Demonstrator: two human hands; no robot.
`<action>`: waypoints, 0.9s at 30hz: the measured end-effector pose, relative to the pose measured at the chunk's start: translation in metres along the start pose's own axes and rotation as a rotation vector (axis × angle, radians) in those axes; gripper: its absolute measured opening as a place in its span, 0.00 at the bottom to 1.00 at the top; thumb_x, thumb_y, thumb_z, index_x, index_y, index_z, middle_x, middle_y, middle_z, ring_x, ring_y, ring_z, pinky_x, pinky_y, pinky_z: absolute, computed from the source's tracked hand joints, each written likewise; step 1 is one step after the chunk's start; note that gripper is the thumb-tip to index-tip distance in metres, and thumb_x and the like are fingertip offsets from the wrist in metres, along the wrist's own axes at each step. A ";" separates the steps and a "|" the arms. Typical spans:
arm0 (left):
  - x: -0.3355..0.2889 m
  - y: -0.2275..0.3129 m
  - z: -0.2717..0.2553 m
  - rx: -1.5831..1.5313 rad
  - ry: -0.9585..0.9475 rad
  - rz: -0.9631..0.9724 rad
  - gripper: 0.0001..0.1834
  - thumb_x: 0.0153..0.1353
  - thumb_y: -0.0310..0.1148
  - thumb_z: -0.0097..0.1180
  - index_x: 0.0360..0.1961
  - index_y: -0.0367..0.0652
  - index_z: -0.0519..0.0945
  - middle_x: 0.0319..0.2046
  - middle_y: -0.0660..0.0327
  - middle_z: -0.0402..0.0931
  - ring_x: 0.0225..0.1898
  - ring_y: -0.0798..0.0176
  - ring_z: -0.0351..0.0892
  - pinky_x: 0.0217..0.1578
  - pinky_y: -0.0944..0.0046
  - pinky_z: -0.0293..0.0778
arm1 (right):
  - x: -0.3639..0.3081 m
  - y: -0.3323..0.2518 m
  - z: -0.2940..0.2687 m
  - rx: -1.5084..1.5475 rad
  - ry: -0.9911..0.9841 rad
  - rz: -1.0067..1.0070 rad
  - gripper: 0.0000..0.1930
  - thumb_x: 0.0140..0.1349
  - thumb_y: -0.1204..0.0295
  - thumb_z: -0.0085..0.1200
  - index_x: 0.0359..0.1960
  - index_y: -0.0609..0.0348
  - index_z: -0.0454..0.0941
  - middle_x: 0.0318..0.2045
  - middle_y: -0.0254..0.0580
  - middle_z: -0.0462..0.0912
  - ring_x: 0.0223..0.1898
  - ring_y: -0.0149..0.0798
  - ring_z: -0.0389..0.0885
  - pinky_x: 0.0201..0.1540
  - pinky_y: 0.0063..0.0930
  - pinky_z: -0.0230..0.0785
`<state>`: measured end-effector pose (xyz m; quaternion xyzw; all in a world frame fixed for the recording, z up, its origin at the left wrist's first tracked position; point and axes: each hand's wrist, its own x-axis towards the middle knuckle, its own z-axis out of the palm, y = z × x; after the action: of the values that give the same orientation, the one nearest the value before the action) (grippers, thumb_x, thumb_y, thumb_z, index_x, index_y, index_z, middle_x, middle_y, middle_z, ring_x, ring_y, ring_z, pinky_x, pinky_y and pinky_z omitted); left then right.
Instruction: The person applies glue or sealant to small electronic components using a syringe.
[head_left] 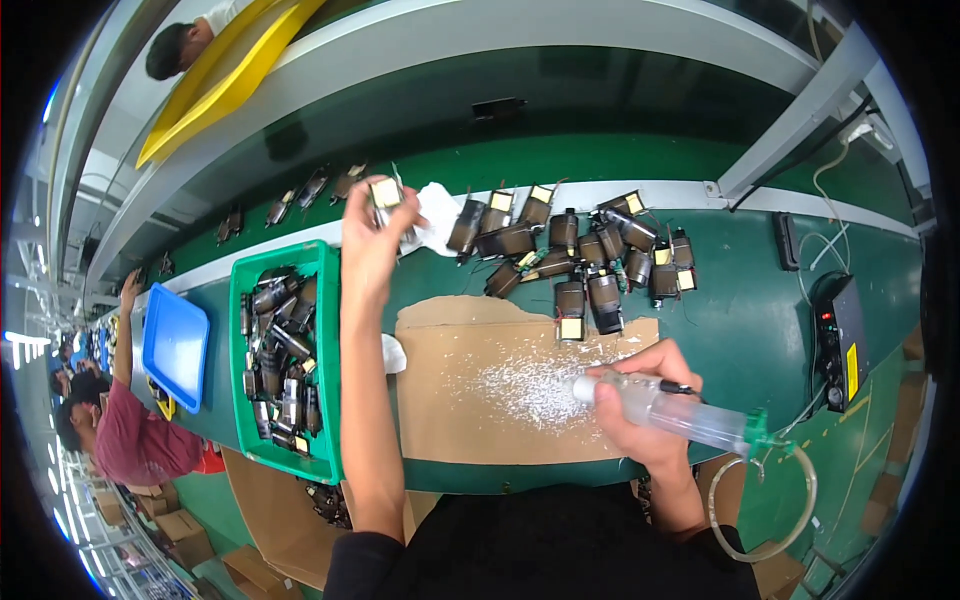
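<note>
My left hand (370, 235) is raised over the far part of the bench, its fingers closed round a small component with a cream square pad (386, 193) on top. Next to it lies a crumpled white cloth (436, 218). My right hand (645, 410) grips a clear dispensing syringe (705, 422) with a green end cap and a hose running from it. The white tip (583, 389) points left over a cardboard sheet (450, 420) strewn with white specks. Beyond the sheet lies a pile of dark cylindrical components (600, 250), several with cream pads.
A green bin (238, 340) full of similar components stands on the left, with a blue tray (177, 345) beyond it. Several components lie on the green belt (420, 165) behind. A black controller box (842, 340) is at right. A co-worker in a red shirt (145, 430) is at far left.
</note>
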<state>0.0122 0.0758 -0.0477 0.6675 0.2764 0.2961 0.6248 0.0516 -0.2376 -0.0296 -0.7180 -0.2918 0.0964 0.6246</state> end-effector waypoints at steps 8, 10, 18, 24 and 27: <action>-0.117 -0.023 0.008 -0.780 -0.450 -0.292 0.31 0.66 0.46 0.47 0.63 0.37 0.58 0.42 0.51 0.74 0.38 0.60 0.77 0.39 0.60 0.75 | 0.018 -0.052 0.022 0.167 0.004 -0.118 0.15 0.54 0.72 0.58 0.32 0.66 0.64 0.26 0.47 0.76 0.30 0.40 0.84 0.35 0.28 0.78; -0.132 -0.025 0.014 -1.055 -0.621 -0.384 0.30 0.68 0.48 0.42 0.63 0.37 0.59 0.46 0.50 0.71 0.42 0.59 0.74 0.43 0.57 0.72 | 0.016 -0.059 0.028 0.170 -0.014 -0.131 0.15 0.54 0.71 0.58 0.32 0.67 0.63 0.26 0.47 0.76 0.30 0.41 0.84 0.35 0.28 0.78; -0.149 -0.022 0.017 -1.009 -0.841 -0.177 0.35 0.64 0.47 0.50 0.61 0.29 0.59 0.48 0.50 0.69 0.48 0.58 0.70 0.44 0.60 0.67 | 0.009 -0.063 0.032 0.169 -0.128 -0.157 0.16 0.49 0.77 0.64 0.32 0.66 0.66 0.28 0.51 0.83 0.35 0.36 0.85 0.37 0.25 0.78; -0.145 -0.020 0.013 -0.892 -0.898 -0.103 0.35 0.63 0.48 0.52 0.60 0.30 0.63 0.51 0.50 0.70 0.50 0.61 0.70 0.48 0.61 0.67 | 0.005 -0.067 0.034 0.201 -0.143 -0.081 0.17 0.49 0.76 0.64 0.33 0.66 0.65 0.29 0.52 0.83 0.35 0.37 0.85 0.38 0.26 0.78; -0.148 -0.019 0.012 -0.827 -0.835 -0.073 0.34 0.62 0.49 0.53 0.60 0.32 0.65 0.56 0.50 0.68 0.52 0.60 0.69 0.52 0.61 0.66 | 0.004 -0.069 0.034 0.175 -0.148 -0.075 0.17 0.50 0.76 0.64 0.33 0.65 0.65 0.29 0.52 0.83 0.36 0.38 0.84 0.39 0.27 0.78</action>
<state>-0.0782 -0.0400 -0.0743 0.4183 -0.1086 0.0697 0.8991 0.0175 -0.2030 0.0299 -0.6400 -0.3545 0.1509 0.6648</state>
